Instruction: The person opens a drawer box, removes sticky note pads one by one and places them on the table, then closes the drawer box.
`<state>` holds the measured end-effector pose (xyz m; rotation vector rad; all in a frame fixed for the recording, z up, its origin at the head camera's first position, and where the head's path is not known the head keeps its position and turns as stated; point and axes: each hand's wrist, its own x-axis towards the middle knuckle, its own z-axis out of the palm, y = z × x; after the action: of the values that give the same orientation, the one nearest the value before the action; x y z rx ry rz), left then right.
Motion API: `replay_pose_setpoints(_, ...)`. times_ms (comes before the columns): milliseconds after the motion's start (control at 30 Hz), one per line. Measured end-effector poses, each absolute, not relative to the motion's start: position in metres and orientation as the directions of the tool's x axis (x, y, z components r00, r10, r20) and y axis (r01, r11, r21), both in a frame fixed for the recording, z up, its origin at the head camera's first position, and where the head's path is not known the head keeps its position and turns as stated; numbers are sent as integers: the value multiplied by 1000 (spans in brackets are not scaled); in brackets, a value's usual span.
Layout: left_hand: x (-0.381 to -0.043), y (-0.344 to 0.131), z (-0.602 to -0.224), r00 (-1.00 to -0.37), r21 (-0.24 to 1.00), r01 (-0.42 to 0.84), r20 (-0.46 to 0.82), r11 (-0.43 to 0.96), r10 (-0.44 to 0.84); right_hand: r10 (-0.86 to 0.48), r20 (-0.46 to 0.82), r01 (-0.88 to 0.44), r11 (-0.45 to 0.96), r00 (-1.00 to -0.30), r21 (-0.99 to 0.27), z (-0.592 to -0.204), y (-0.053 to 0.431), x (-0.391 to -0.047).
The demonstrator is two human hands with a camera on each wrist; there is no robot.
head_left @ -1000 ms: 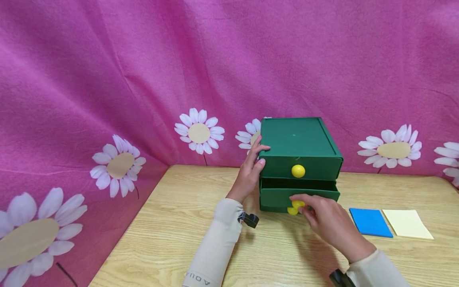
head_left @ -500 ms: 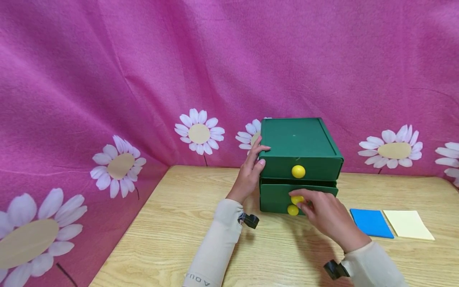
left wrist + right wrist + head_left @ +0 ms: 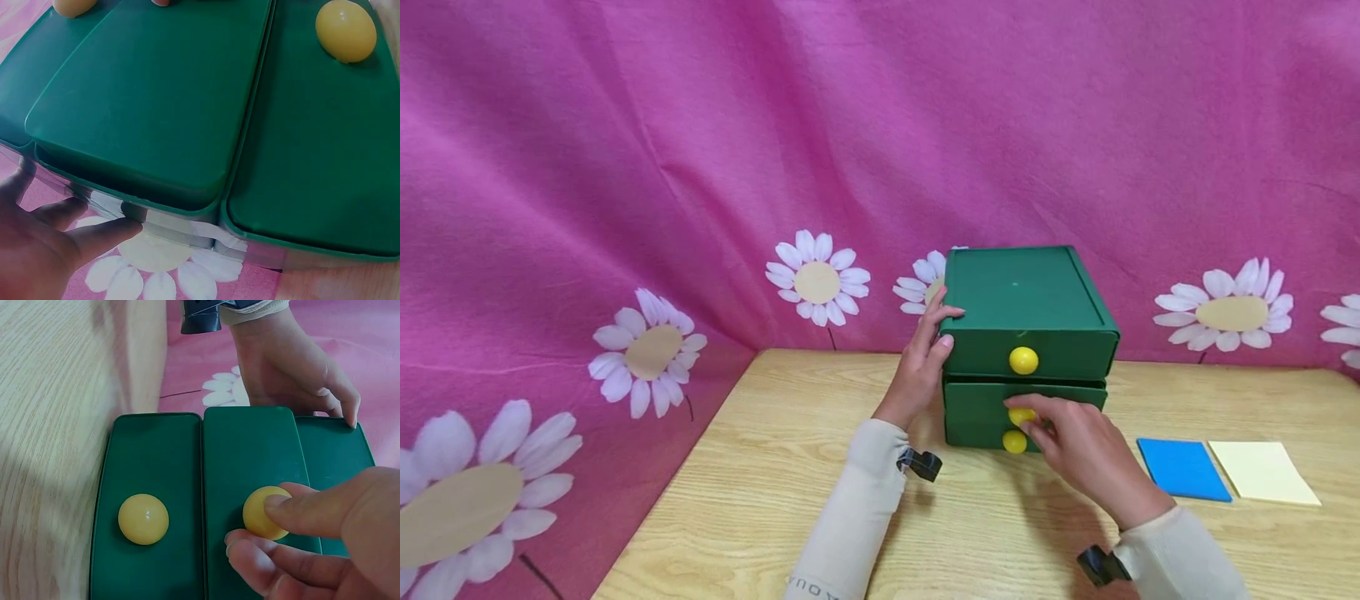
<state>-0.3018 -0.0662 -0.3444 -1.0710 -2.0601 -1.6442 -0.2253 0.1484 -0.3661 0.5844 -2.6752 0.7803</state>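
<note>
A green drawer cabinet (image 3: 1030, 287) with three stacked drawers stands on the table. Each drawer front carries a round yellow knob. Thumb and fingers of my right hand (image 3: 1090, 454) pinch the middle drawer's knob (image 3: 255, 515). That middle drawer (image 3: 250, 447) juts slightly out past the drawers above and below it. My left hand (image 3: 917, 367) rests against the cabinet's left side, its fingers extended and one fingertip over the top edge. The upper knob (image 3: 1023, 361) and the lower knob (image 3: 1014, 442) are untouched.
Right of the cabinet, a blue square pad (image 3: 1184, 469) lies beside a pale yellow square pad (image 3: 1265, 472) on the wooden table (image 3: 760, 467). A pink cloth (image 3: 880, 125) printed with white daisies hangs behind and to the left.
The middle drawer has slid inward, its opening narrowing to a thin gap, with my right hand moving forward on the knob. My left hand has stayed at the cabinet's side.
</note>
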Motion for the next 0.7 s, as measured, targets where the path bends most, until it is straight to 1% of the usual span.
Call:
replay_pose_setpoints(267,-327,-64,-368,-686,708,703,646,73,335,-301,397,-466,773,-867,-431,-367,149,-228)
replay_pose_setpoints(700,-328,-64,-367,-684,716,697,648,38,335,-302,417,-479,765,-857,-430,-370,149,-230)
